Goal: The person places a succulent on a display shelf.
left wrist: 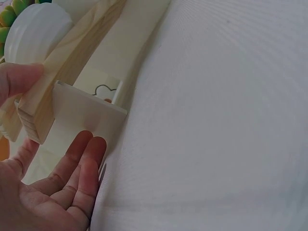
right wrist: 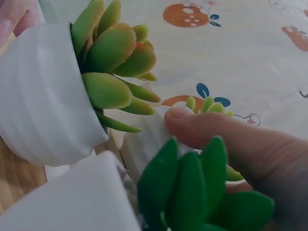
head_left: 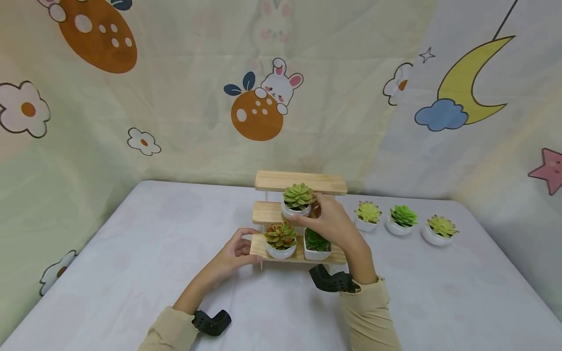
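A three-tier wooden plant stand (head_left: pixel 299 181) stands on the white-covered table. My left hand (head_left: pixel 234 254) grips the left end of its bottom board (left wrist: pixel 72 57) between thumb and index finger, with the other fingers beside the white leg (left wrist: pixel 89 108). My right hand (head_left: pixel 329 219) pinches the white round pot of a green succulent (head_left: pixel 297 196) at the middle tier; whether the pot touches the board cannot be told. On the bottom tier sit a red-tipped succulent (head_left: pixel 281 239) in a round pot and a dark green succulent (head_left: pixel 317 243) in a square pot.
Right of the stand, a row holds a yellow-green succulent (head_left: pixel 368 214), a bright green succulent (head_left: pixel 401 218) and another yellow-green succulent (head_left: pixel 440 229), each in a white pot. A printed cloth backdrop (head_left: pixel 197 97) hangs behind the table (head_left: pixel 175 219).
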A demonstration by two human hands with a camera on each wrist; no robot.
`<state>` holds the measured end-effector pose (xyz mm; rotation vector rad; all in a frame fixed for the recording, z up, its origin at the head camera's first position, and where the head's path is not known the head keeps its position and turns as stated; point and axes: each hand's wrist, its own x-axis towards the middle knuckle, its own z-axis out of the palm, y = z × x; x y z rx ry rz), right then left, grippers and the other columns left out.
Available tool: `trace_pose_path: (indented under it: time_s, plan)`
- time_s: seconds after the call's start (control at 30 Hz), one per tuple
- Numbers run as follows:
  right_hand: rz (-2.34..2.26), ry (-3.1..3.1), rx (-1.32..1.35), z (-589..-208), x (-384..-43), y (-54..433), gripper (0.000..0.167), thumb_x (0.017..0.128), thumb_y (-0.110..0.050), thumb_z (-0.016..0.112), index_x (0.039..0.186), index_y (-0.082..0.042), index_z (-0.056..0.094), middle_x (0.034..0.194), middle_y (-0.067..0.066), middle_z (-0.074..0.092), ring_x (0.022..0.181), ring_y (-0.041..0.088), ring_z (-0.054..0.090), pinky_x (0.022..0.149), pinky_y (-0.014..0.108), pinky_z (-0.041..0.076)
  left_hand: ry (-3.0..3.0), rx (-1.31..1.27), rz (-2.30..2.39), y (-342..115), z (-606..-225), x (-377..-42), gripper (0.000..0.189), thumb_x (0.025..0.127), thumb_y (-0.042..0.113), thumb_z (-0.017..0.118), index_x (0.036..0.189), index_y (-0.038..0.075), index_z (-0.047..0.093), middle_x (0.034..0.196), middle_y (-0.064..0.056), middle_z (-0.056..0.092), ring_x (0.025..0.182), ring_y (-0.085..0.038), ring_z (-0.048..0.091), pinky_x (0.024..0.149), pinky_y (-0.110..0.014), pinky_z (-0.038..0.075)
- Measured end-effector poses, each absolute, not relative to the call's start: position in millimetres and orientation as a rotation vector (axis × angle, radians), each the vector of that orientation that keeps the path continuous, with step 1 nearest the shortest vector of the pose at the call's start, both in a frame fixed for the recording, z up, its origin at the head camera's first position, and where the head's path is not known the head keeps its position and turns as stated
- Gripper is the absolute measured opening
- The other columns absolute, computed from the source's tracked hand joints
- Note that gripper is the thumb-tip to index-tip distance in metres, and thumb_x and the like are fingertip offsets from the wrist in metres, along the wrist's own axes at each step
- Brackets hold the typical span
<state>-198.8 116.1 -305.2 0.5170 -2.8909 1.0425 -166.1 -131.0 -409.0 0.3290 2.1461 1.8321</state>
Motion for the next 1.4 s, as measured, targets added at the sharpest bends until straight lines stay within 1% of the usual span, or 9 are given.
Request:
trace_pose_path:
  time_s: [0.07,0.17,0.23,0.3,0.63,0.73,0.87,1.1,1.4]
  plan:
    - [1.065,-2.900,0.517,-304.7,-198.3,118.0,0.062,0.081,-0.045,0.068,0.125,-0.006,0.048,0.085,0.007,0.058,0.076,0.019,0.053,0.066,0.032,0.044,2.145,0.331,1.832,-130.9,-409.1,-166.2,0.063,0.083,0.015,0.069,0.134,0.012,0.032,0.116,-0.019,0.054,0.095,-0.017,0.058,0.082,-0.028,0.046]
    - [1.131,-2.918,0.486,-304.5,-197.5,121.5,0.073,0.082,-0.047,0.066,0.136,-0.005,0.040,0.100,0.009,0.061,0.091,0.022,0.058,0.077,0.037,0.048,2.143,0.330,1.835,-130.6,-409.3,-166.2,0.063,0.083,0.014,0.069,0.134,0.011,0.032,0.116,-0.019,0.054,0.095,-0.017,0.058,0.081,-0.028,0.046]
    - [1.172,-2.921,0.468,-305.1,-197.1,123.5,0.076,0.083,-0.046,0.066,0.140,-0.006,0.036,0.109,0.011,0.060,0.100,0.025,0.058,0.083,0.041,0.048,2.142,0.327,1.837,-130.4,-409.3,-166.2,0.063,0.082,0.014,0.069,0.134,0.011,0.032,0.116,-0.019,0.054,0.095,-0.017,0.058,0.082,-0.028,0.046]
    - [1.195,-2.918,0.458,-305.8,-197.2,124.7,0.077,0.083,-0.045,0.066,0.141,-0.005,0.034,0.114,0.012,0.060,0.104,0.026,0.057,0.086,0.043,0.047,2.142,0.327,1.838,-130.5,-409.6,-166.1,0.063,0.082,0.014,0.069,0.133,0.011,0.032,0.116,-0.019,0.053,0.096,-0.017,0.058,0.082,-0.028,0.046]
    - [1.168,-2.868,0.500,-304.0,-196.1,114.8,0.071,0.084,-0.042,0.066,0.137,-0.001,0.041,0.109,0.012,0.064,0.097,0.024,0.060,0.081,0.040,0.050,2.140,0.313,1.840,-131.8,-410.2,-166.9,0.063,0.082,0.016,0.069,0.133,0.014,0.033,0.117,-0.018,0.053,0.097,-0.017,0.057,0.082,-0.028,0.046]
    - [1.163,-2.865,0.506,-304.1,-196.4,110.9,0.070,0.084,-0.042,0.066,0.137,-0.002,0.042,0.110,0.011,0.064,0.096,0.023,0.061,0.080,0.038,0.051,2.138,0.307,1.838,-132.2,-409.7,-167.0,0.063,0.082,0.016,0.069,0.133,0.015,0.033,0.118,-0.018,0.053,0.097,-0.017,0.057,0.083,-0.027,0.046]
    - [1.174,-2.870,0.510,-304.1,-196.2,107.3,0.070,0.085,-0.042,0.065,0.138,-0.004,0.041,0.112,0.011,0.063,0.097,0.023,0.062,0.080,0.037,0.051,2.143,0.322,1.831,-132.5,-409.6,-166.7,0.063,0.083,0.016,0.069,0.133,0.014,0.032,0.117,-0.018,0.053,0.097,-0.017,0.057,0.082,-0.028,0.046]
    - [1.139,-2.857,0.515,-306.0,-196.4,105.1,0.068,0.085,-0.043,0.064,0.136,-0.003,0.043,0.113,0.011,0.062,0.097,0.024,0.062,0.082,0.039,0.050,2.144,0.330,1.825,-131.8,-408.6,-166.4,0.063,0.083,0.015,0.068,0.134,0.013,0.032,0.117,-0.018,0.053,0.096,-0.017,0.057,0.083,-0.028,0.046]
    - [1.173,-2.838,0.560,-307.5,-197.4,103.2,0.063,0.085,-0.041,0.064,0.134,-0.005,0.047,0.109,0.010,0.063,0.093,0.022,0.063,0.079,0.037,0.051,2.160,0.332,1.822,-131.6,-408.2,-166.5,0.062,0.083,0.015,0.069,0.133,0.012,0.033,0.114,-0.018,0.053,0.095,-0.017,0.057,0.081,-0.027,0.046]
